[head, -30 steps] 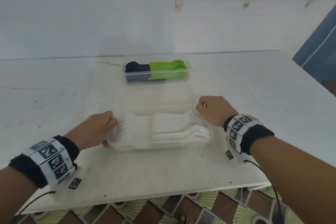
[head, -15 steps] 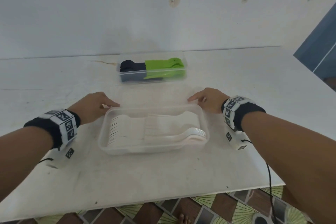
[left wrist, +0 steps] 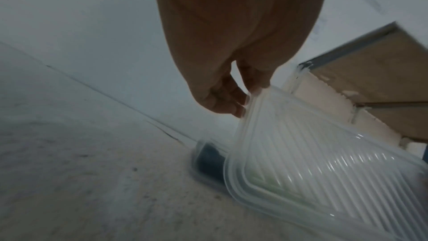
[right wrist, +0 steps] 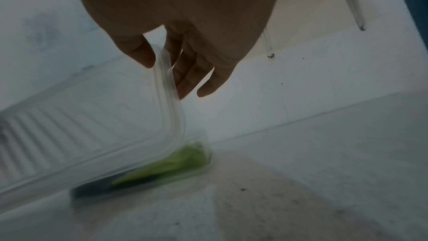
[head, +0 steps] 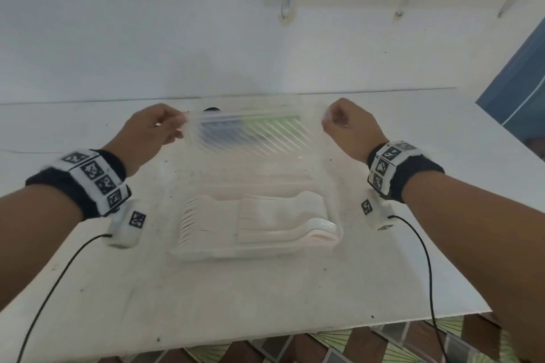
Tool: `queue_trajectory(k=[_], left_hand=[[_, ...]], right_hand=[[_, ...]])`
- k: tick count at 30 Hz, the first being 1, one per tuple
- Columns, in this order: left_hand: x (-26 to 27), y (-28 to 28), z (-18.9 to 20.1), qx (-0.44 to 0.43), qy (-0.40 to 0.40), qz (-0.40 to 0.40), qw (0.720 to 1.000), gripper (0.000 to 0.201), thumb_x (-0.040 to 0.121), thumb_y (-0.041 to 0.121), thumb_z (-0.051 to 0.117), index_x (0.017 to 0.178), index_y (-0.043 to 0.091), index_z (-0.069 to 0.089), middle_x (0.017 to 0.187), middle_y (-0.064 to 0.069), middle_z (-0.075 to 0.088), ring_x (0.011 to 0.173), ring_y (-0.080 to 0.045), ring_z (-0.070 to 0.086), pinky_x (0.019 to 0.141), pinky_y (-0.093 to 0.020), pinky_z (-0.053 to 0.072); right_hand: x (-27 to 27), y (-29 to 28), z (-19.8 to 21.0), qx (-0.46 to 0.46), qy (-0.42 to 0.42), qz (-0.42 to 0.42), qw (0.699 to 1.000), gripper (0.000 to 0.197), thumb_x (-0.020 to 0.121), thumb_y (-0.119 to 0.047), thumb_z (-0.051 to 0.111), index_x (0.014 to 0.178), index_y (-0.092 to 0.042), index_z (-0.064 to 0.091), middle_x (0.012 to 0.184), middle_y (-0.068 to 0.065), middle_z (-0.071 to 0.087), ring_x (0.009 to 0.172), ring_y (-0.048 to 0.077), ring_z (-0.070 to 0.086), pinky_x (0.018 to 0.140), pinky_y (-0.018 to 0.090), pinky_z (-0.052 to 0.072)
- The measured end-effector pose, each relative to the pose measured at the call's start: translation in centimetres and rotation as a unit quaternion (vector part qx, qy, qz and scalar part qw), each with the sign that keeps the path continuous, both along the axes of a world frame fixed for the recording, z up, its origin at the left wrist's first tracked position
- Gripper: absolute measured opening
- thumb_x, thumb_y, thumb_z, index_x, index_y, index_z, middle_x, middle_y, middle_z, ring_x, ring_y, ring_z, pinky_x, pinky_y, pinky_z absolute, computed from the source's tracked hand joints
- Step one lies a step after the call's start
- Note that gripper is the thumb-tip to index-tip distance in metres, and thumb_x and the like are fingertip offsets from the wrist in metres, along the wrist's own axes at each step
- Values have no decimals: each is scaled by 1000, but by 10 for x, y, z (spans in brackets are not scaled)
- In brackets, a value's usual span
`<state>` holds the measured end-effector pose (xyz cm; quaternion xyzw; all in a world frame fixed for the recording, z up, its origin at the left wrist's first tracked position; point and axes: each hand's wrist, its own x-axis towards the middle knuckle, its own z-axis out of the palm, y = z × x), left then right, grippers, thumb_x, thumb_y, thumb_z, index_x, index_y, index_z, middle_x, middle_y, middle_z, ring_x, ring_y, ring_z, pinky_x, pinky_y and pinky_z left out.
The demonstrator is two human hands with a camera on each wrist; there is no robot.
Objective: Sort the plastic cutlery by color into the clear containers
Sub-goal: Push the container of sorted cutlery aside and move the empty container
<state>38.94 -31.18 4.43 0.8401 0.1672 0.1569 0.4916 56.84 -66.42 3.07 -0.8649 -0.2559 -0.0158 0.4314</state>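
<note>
Two hands hold one clear ribbed lid [head: 249, 135] up by its short ends, left hand [head: 150, 134] and right hand [head: 349, 127] pinching it, over the green-and-black container [right wrist: 148, 173] near the bench's [head: 265, 298] back edge; white cutlery container [head: 259, 224] sits nearer the front.

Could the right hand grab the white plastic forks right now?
Probably not yet. The right hand and left hand each pinch an end of the clear ribbed plastic lid. The white plastic forks lie uncovered in their clear container, so nothing else blocks them.
</note>
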Motion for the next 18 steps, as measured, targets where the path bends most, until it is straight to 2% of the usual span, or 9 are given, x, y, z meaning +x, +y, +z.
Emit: queue_trajectory(k=[2, 4, 6, 9, 10, 12, 14, 17, 18], left_hand=[[7, -5, 8, -28, -24, 36, 999, 10, 104, 26, 57, 98, 20, 63, 90, 2, 69, 79, -14, 65, 81, -34, 52], [5, -11, 11, -7, -30, 48, 998, 11, 106, 25, 53, 109, 19, 62, 86, 1, 65, 75, -16, 60, 73, -32, 49], [-4, -18, 10, 9, -17, 34, 999, 17, 106, 21, 51, 117, 19, 64, 86, -2, 61, 73, -17, 54, 68, -31, 46], [-28, -26, -3, 31, 52, -5, 998, 18, 105, 27, 54, 108, 23, 71, 98, -6, 68, 79, -19, 57, 75, -36, 50], [-38, -29, -8, 49, 79, -18, 996, 17, 103, 35, 56, 106, 26, 71, 100, -6, 69, 82, -20, 59, 78, -37, 51], [-56, -34, -18, 114, 135, -41, 983, 22, 97, 51, 59, 105, 32, 67, 96, -6, 68, 82, -20, 61, 75, -34, 49], [-69, -40, -27, 177, 174, -59, 967, 28, 95, 57, 58, 112, 35, 61, 94, -4, 65, 82, -18, 62, 70, -28, 47], [-81, -47, -36, 204, 183, -58, 960, 37, 97, 59, 50, 126, 38, 54, 114, -5, 54, 89, -8, 56, 78, -28, 44], [-83, -50, -35, 200, 199, -54, 958, 41, 98, 59, 48, 132, 36, 52, 116, -6, 53, 89, -8, 56, 79, -28, 44]], right_hand=[[-10, 6, 11, 53, 4, -19, 998, 17, 92, -25, 59, 108, -23, 55, 83, 4, 68, 74, 12, 62, 70, 26, 49], [-19, 8, 17, 76, 27, -18, 997, 27, 93, -26, 55, 120, -30, 53, 70, 8, 57, 67, 20, 59, 64, 29, 50], [-27, 7, 16, 52, 55, -19, 997, 23, 96, -28, 52, 117, -34, 59, 68, 5, 55, 65, 21, 58, 64, 31, 50], [-42, -3, 1, -26, 84, -9, 996, 13, 99, -41, 55, 106, -34, 63, 75, 3, 65, 68, 19, 61, 69, 33, 48], [-49, -8, -7, -55, 97, 0, 994, 17, 98, -49, 57, 105, -34, 63, 75, 0, 66, 68, 17, 61, 69, 32, 47], [-62, -17, -25, -131, 116, 20, 984, 26, 97, -58, 55, 107, -34, 59, 74, -3, 63, 68, 15, 60, 69, 31, 43], [-73, -22, -37, -187, 116, 30, 975, 29, 98, -60, 50, 111, -35, 53, 73, -3, 58, 68, 16, 57, 69, 32, 41], [-83, -23, -41, -196, 111, 34, 974, 27, 102, -56, 44, 112, -31, 49, 71, 1, 53, 63, 19, 53, 64, 34, 39], [-87, -21, -42, -197, 119, 37, 972, 27, 103, -53, 42, 113, -29, 47, 71, 2, 53, 63, 20, 52, 63, 34, 40]])
